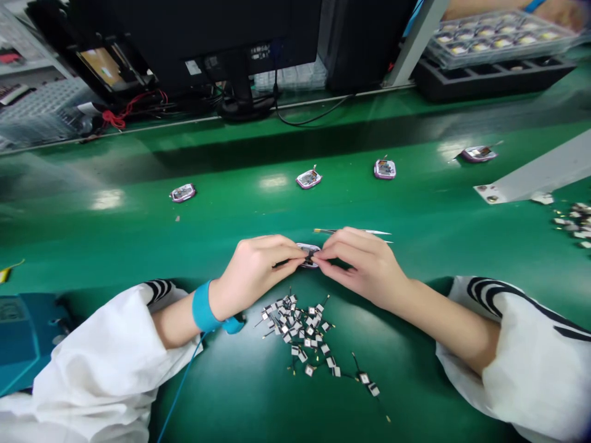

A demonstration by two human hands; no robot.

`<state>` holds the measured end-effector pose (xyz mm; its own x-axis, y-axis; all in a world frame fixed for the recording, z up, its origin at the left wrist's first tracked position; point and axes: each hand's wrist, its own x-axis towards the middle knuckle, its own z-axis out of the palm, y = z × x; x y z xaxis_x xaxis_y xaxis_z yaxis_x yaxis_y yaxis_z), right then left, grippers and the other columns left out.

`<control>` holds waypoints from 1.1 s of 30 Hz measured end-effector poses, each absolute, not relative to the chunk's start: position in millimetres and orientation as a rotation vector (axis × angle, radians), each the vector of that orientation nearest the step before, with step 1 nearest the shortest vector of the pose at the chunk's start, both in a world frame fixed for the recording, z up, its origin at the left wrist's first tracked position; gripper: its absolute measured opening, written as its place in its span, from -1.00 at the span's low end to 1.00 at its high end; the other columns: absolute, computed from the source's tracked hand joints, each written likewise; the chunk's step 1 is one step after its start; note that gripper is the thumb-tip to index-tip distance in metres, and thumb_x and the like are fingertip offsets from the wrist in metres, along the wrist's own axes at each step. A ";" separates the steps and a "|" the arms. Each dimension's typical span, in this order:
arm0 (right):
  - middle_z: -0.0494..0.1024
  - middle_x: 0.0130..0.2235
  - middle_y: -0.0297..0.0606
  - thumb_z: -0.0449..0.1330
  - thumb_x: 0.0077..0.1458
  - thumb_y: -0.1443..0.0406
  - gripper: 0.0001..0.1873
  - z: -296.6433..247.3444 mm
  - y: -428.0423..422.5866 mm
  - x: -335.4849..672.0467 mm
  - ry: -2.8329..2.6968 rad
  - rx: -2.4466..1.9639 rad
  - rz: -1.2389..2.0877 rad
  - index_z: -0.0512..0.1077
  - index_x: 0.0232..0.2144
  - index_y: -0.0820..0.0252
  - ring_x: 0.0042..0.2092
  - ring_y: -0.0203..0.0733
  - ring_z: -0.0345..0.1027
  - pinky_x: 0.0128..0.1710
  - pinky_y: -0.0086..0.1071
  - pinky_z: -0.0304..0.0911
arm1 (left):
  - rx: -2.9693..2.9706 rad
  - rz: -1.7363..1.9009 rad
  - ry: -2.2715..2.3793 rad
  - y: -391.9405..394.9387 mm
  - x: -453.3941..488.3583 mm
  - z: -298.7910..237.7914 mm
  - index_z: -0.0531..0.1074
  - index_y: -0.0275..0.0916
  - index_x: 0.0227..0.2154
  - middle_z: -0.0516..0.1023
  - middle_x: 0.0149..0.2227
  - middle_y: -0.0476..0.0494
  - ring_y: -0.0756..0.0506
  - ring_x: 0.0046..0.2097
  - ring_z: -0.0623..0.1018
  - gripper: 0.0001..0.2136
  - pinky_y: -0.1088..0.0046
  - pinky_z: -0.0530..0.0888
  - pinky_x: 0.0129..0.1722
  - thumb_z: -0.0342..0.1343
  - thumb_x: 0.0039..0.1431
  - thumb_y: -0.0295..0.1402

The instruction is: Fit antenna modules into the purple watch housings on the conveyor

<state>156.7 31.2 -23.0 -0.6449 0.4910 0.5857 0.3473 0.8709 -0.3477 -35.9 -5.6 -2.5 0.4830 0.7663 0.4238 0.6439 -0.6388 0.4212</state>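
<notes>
A small rounded device housing [305, 247] with a pale purple rim and exposed inner parts lies on the green bench between my hands. My left hand [263, 264] is closed in a pinch at its left side. From the right, my right hand [362, 264] brings thumb and forefinger together over the housing, at a small dark part [309, 257] mostly hidden by fingertips. Tweezers [376, 232] lie just behind my right hand, partly covered by it. Below the hands spreads a loose pile of small square modules [295, 323] with short black leads.
Similar open housings [309, 178] sit spaced in a row farther back. A monitor [240, 80] stands behind them. A white metal bracket [535, 166] and more small parts [577, 224] are at right. A blue wrist strap [203, 307] trails a cord; a teal box [28, 338] stands left.
</notes>
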 end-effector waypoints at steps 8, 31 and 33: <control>0.41 -0.13 -0.20 0.25 -0.17 0.09 -0.29 -40.2 30.1 164.6 -2.413 -1.013 0.526 0.12 0.02 0.16 -0.13 -0.11 0.29 -0.23 -0.21 0.30 | 2.559 0.794 1.222 4.7 -37.8 -16.8 0.46 -0.24 -0.33 0.54 -0.33 -0.02 0.04 -0.31 0.52 -0.88 0.60 0.44 -0.30 0.03 0.12 -0.42; 0.43 -0.14 -0.23 0.20 -0.08 0.23 -0.61 -39.0 32.1 158.2 -2.376 -0.899 0.625 0.25 -0.18 0.23 -0.16 -0.20 0.32 -0.27 -0.36 0.27 | 2.486 0.448 1.200 2.3 -25.5 -14.1 0.37 -0.28 -0.26 0.37 -0.25 -0.12 -0.03 -0.21 0.35 -0.82 0.42 0.34 -0.21 -0.14 0.20 -0.47; 0.44 -0.14 -0.23 0.20 -0.08 0.23 -0.61 -38.7 32.1 158.1 -2.373 -0.899 0.624 0.25 -0.18 0.24 -0.16 -0.20 0.31 -0.27 -0.35 0.27 | 2.475 0.437 1.209 2.5 -25.1 -13.5 0.37 -0.28 -0.27 0.36 -0.26 -0.11 -0.03 -0.22 0.34 -0.82 0.42 0.33 -0.21 -0.13 0.19 -0.47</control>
<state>158.1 32.1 -38.7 -0.6432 0.7025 0.3047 0.4618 0.6733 -0.5775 -25.1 2.5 -13.5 0.5881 0.7999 0.1194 0.6917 -0.5740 0.4383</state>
